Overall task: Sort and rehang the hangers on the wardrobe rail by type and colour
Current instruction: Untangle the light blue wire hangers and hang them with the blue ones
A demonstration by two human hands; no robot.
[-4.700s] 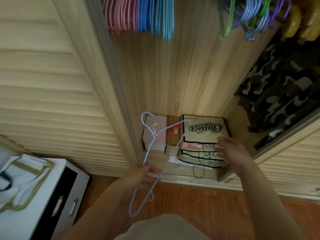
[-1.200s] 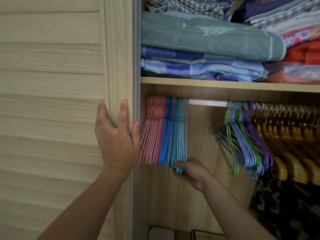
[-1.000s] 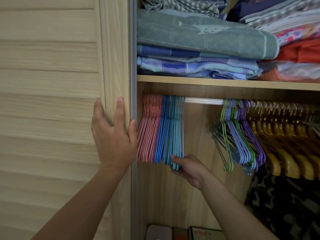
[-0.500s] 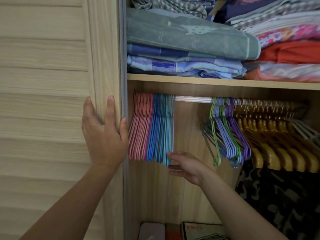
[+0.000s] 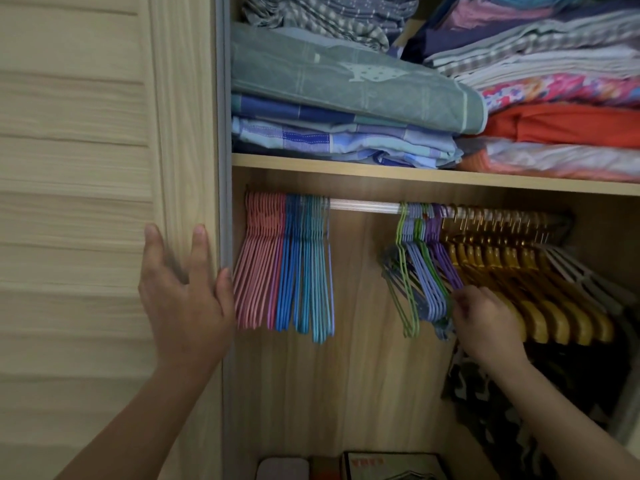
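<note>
Right hand [image 5: 485, 320] at the lower ends of the mixed bunch of hangers [image 5: 420, 289]: green, lilac-blue and purple wire ones tangled together. Fingers curled in at the purple and lilac bottoms, grip narrow; pinching one hanger or only touching several, cannot tell, as the knuckles cover the contact. Left hand [image 5: 183, 296] flat against the wardrobe door [image 5: 104, 202], fingers straight and spread, thumb at the door's edge, holding nothing.

Outward from the grip: mixed bunch hangs crooked, hooks crowded on the rail [image 5: 363, 206], bottoms splayed at different angles. Just right of it, touching, a long row of yellow wooden hangers [image 5: 519, 289], then a few pale ones at the far end. Left along a bare stretch of rail, well apart, the tidy set: pink hangers [image 5: 259, 265] against the side wall, blue hangers [image 5: 304, 271] packed beside them. Folded bedding on the shelf [image 5: 381, 171] above; boxes on the wardrobe floor below.

Judged step: picking the next hanger out of the mixed bunch. Best done by isolating one colour at the bottom bar, then following it up to its own hook before lifting, since crossed wires likely drag neighbours off the rail. Lift hook straight up and clear, not sideways. Keep yellow row undisturbed. Rehang next to like colour, hook facing same way as the rest.
</note>
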